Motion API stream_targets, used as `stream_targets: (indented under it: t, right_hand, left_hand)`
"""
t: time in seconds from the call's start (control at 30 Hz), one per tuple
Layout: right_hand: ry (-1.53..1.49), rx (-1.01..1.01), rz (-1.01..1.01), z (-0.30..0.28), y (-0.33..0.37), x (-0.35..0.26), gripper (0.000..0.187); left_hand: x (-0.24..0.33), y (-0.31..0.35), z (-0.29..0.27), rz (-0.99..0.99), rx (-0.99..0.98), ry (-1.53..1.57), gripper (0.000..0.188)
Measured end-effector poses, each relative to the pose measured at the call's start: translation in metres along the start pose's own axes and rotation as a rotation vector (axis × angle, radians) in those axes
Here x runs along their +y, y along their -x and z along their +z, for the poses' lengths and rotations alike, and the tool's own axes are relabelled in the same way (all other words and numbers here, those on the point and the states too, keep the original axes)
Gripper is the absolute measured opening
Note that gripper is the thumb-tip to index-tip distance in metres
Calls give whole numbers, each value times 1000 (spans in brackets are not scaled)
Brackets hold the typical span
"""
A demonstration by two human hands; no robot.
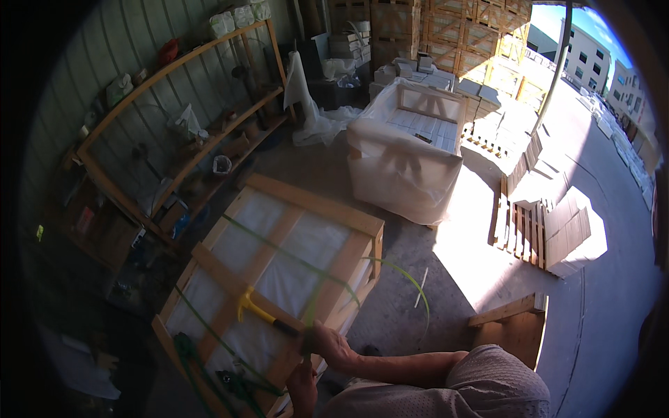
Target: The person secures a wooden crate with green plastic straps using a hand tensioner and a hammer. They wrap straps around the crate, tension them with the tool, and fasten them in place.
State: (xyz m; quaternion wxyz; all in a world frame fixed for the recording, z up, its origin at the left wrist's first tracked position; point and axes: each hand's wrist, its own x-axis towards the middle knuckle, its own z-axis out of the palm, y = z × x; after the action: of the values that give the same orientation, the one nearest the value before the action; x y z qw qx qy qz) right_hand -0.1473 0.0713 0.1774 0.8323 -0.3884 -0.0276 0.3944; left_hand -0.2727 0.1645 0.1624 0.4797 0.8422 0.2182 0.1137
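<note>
A wooden crate (306,202) with white plastic sheeting behind its slats lies before me. Green strapping bands (279,249) cross it. At its near right edge my right hand (332,345) is closed on a blurred green strap (311,312). Just below it, my left hand (302,387) is closed too, thumb up, at the lower part of that strap. On the crate rests a claw hammer (259,313) with a yellow head and dark handle; its handle end reaches my right hand, and whether they touch I cannot tell. Dark green strapping (187,348) is bunched at the crate's left corner.
Beyond the crate stands a plastic-wrapped crate (404,174) holding pale boxes. A wooden rack (202,143) with odds and ends lines the left wall. Pallets (523,230) and cartons (568,223) sit at right in sunlight. A wooden box (519,327) is near my right side.
</note>
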Motion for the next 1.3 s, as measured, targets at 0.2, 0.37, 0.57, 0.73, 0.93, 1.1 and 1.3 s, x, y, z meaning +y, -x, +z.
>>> stream_targets:
  t: [0.2, 0.37, 0.57, 0.73, 0.93, 1.1, 1.3]
  right_hand:
    - [301, 161, 93, -25, -26, -27, 40]
    - [-23, 41, -186, -51, -105, -110, 30]
    - [-178, 22, -77, -48, -123, -204, 29]
    - [-126, -193, -122, -86, -190, -248, 27]
    - [-35, -487, -71, -99, -279, -295, 23]
    - [113, -166, 10, -15, -224, -217, 37]
    - [115, -239, 135, 17, -108, -91, 32]
  left_hand:
    - [47, -24, 19, -320, -254, 335, 31]
    - [25, 2, 18, -403, -337, 311, 31]
    - [-99, 113, 4, 105, -256, -471, 25]
    - [-158, 238, -5, -670, -220, -291, 32]
    - [-107, 213, 16, -628, -144, -267, 29]
    - [-41, 113, 18, -275, 116, -76, 28]
    - [4, 26, 31, -326, 242, -73, 36]
